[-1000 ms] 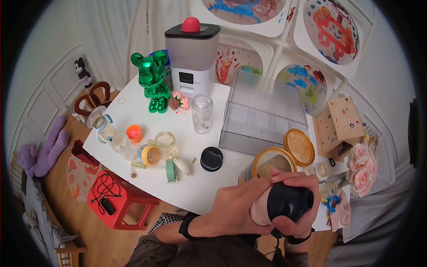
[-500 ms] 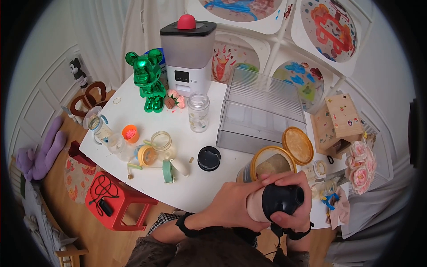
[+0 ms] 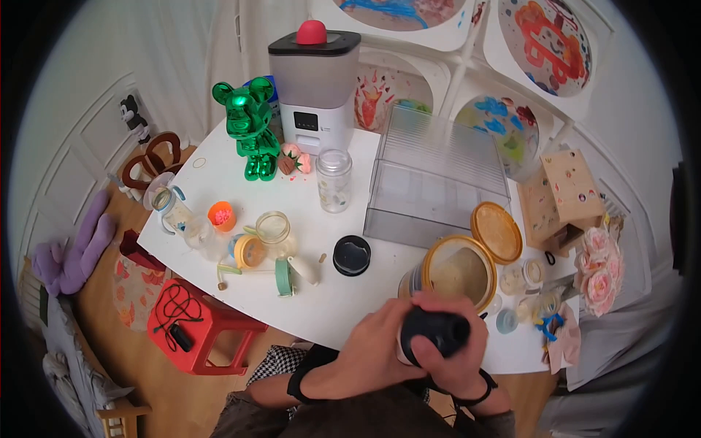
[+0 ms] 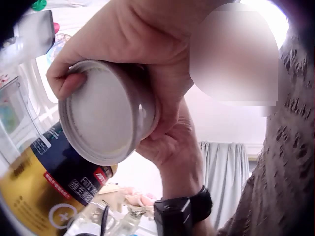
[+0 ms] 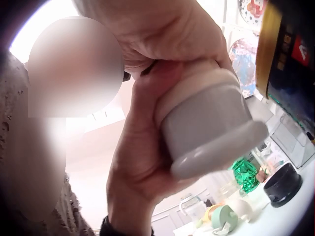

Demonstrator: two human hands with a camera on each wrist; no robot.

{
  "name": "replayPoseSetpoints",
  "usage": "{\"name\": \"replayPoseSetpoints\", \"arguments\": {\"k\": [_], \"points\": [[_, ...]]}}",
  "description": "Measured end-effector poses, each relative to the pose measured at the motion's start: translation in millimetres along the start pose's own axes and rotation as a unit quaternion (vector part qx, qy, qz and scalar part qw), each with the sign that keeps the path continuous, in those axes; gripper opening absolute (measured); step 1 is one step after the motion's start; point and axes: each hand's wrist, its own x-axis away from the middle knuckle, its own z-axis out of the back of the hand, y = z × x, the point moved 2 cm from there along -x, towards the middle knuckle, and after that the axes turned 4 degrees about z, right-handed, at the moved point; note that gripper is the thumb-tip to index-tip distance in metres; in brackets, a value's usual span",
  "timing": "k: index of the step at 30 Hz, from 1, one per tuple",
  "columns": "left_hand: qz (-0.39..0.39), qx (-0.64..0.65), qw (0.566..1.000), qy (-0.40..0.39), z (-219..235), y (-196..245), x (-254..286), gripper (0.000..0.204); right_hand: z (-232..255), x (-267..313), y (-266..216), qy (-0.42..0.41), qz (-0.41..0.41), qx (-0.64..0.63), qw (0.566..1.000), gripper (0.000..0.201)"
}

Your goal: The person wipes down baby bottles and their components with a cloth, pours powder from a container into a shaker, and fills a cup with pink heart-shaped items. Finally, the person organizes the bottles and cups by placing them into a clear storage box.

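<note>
Both hands hold a bottle with a black top [image 3: 437,332] and a pale body, tilted in front of the person's body. My left hand [image 3: 371,342] wraps round the pale body. My right hand [image 3: 464,359] grips the black top, with the thumb laid along it. The left wrist view shows the bottle's round white underside [image 4: 101,115] facing the camera, while the right wrist view shows its grey base [image 5: 209,130] below the fingers. Just beyond the hands stands an open gold-rimmed powder can [image 3: 420,281], its gold lid [image 3: 498,232] tipped up beside it.
A black round cap [image 3: 351,255], a clear bottle [image 3: 334,182] and several baby bottle parts stand on the white table [image 3: 321,321]. Farther back are a dispenser [image 3: 312,87], a green bear figure [image 3: 250,128] and a clear plastic case [image 3: 431,175]. A wooden box [image 3: 562,197] is at the right.
Both hands have moved left with the bottle, keeping their grip on it. More of the can's mouth shows now. The other things on the table stay where they were.
</note>
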Motion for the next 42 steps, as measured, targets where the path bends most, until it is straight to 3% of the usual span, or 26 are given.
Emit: {"name": "replayPoseSetpoints", "arguments": {"k": [4,5,7,8,10,11,16,18,20,21,23,25,29,31,34,36,37,38,39,40,41,42], "points": [[0.051,0.023,0.998,-0.012,7.5,-8.1,16.2,0.083,-21.4,4.7,3.3,-0.025,0.069,0.084,0.994,0.054],[0.028,0.021,0.999,0.023,10.0,-12.8,15.4,0.083,-21.7,2.7,0.6,-0.020,0.066,0.084,0.994,0.054],[-0.012,0.051,0.996,0.070,19.9,-16.9,10.6,0.082,-23.5,-6.1,-9.8,-0.092,0.081,0.104,0.987,0.068],[-0.015,0.048,0.997,0.063,25.2,-18.1,9.1,0.082,-23.1,-8.6,-14.0,-0.085,0.080,0.105,0.988,0.068],[0.049,0.103,0.988,0.100,35.6,-24.3,6.2,0.081,-24.4,-11.1,-16.4,-0.145,0.030,0.117,0.982,0.077],[0.022,0.095,0.986,0.132,36.3,-31.0,5.1,0.081,-24.2,-9.4,-10.2,-0.184,0.045,0.148,0.971,0.087],[0.008,0.089,0.991,0.101,31.9,-35.8,7.4,0.085,-23.3,-0.7,-8.3,-0.146,0.041,0.216,0.964,0.090],[0.003,0.098,0.994,0.054,36.1,-32.4,9.6,0.087,-23.0,-8.6,-6.0,-0.134,0.049,0.226,0.964,0.091],[-0.001,0.106,0.994,0.031,34.1,-33.0,11.8,0.085,-26.5,-21.8,-0.8,-0.144,0.107,0.064,0.982,0.085],[-0.001,0.075,0.996,0.046,32.9,-33.4,12.6,0.087,-24.9,-19.9,-5.7,-0.179,0.038,0.067,0.981,0.084],[-0.002,0.042,0.998,0.056,25.8,-32.0,15.1,0.089,-30.3,-11.4,-2.5,-0.137,0.025,0.076,0.987,0.087],[0.072,0.208,0.969,0.109,16.8,-31.2,16.2,0.100,-33.2,-6.2,-1.5,-0.096,0.015,0.084,0.992,0.091],[0.048,0.189,0.976,0.093,20.6,-20.2,9.4,0.105,-27.7,-5.2,-6.3,-0.076,0.017,0.075,0.994,0.100],[-0.007,0.185,0.980,0.069,27.1,-0.9,5.0,0.101,-20.4,-7.6,-8.1,-0.084,0.009,0.051,0.995,0.104],[0.059,0.353,0.932,0.046,34.2,-1.0,-2.4,0.095,-1.5,-1.2,-11.2,-0.115,0.044,0.012,0.992,0.108],[0.013,0.351,0.935,0.058,28.0,10.4,-15.4,0.096,4.9,5.4,-12.8,-0.140,0.012,0.079,0.987,0.114],[0.006,0.420,0.908,0.013,21.4,15.6,-20.8,0.087,2.9,9.7,-11.6,-0.091,0.062,0.100,0.989,0.110],[-0.001,0.485,0.874,-0.032,14.0,19.9,-23.7,0.079,5.5,13.0,-10.1,-0.094,0.061,0.101,0.989,0.110],[-0.028,0.469,0.880,-0.066,4.2,16.7,-29.1,0.073,14.2,16.5,-10.5,-0.031,0.104,0.172,0.979,0.106],[-0.006,0.426,0.901,-0.086,-4.7,16.3,-30.1,0.084,23.3,19.6,-10.6,0.033,0.146,0.242,0.959,0.102],[0.013,0.380,0.919,-0.108,-13.5,15.7,-31.0,0.097,32.5,21.8,-7.9,0.085,0.175,0.215,0.957,0.095],[-0.002,0.321,0.941,-0.105,-23.1,10.9,-33.6,0.108,47.1,21.7,-18.7,0.077,0.181,0.255,0.947,0.096]]}}
